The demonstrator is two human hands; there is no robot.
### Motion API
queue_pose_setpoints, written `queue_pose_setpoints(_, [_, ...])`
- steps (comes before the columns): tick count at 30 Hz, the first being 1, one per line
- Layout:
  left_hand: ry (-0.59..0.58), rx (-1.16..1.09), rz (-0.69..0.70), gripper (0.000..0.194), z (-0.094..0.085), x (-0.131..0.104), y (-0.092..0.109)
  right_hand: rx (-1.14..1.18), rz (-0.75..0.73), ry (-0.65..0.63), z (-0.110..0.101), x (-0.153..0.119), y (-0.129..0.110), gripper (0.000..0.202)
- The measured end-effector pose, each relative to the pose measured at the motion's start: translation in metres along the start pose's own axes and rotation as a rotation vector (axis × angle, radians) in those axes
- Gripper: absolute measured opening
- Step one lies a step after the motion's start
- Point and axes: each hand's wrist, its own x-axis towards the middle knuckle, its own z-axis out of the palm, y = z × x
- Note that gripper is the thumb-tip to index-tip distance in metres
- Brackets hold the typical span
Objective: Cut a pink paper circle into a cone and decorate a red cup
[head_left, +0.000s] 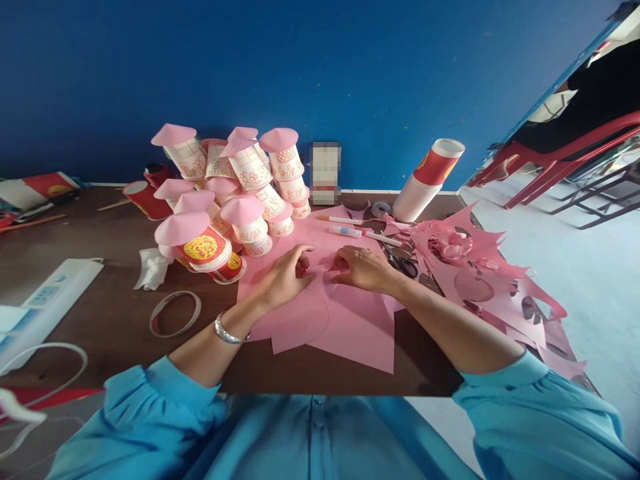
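Observation:
Pink paper sheets (357,327) lie overlapping on the dark table in front of me. Over their middle are both my hands, a short gap apart. My left hand (290,277) has its fingers curved with thumb and fingertips apart, facing right. Facing it, my right hand (363,268) is bent, its fingertips close to the pink paper; whether it pinches an edge there is too small to tell. Just beyond the hands lie a glue stick (345,232) and pens. Dark-handled scissors (403,263) rest right of my right hand.
Paper cups with pink cone tops (243,210) stand clustered at the left back. A cup stack (425,183) leans at the right back. Cut pink scraps (475,267) cover the right side. A tape-like ring (175,314) and a power strip (50,310) lie left.

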Motion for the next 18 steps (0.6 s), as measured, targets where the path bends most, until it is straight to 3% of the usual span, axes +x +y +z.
queue_pose_setpoints(4, [0.091,-0.158,0.005,0.047,0.003,0.002,-0.002,0.312,-0.035,0.045,0.005,0.01,0.011,0.018])
queue_pose_setpoints(7, [0.158,-0.251,-0.025,0.066,0.0,0.003,0.003,0.44,-0.027,0.081,0.005,0.015,0.015,0.01])
queue_pose_setpoints(9, [0.148,-0.339,-0.117,0.074,-0.006,0.005,0.009,0.489,-0.026,0.141,0.004,0.015,0.015,0.009])
queue_pose_setpoints(13, [0.014,-0.437,-0.323,0.049,-0.017,0.016,0.022,0.581,-0.087,0.217,0.001,0.009,0.009,0.01])
queue_pose_setpoints(18, [0.011,-0.508,-0.344,0.032,-0.017,0.036,0.03,0.541,-0.155,0.276,-0.001,0.002,0.001,0.008])
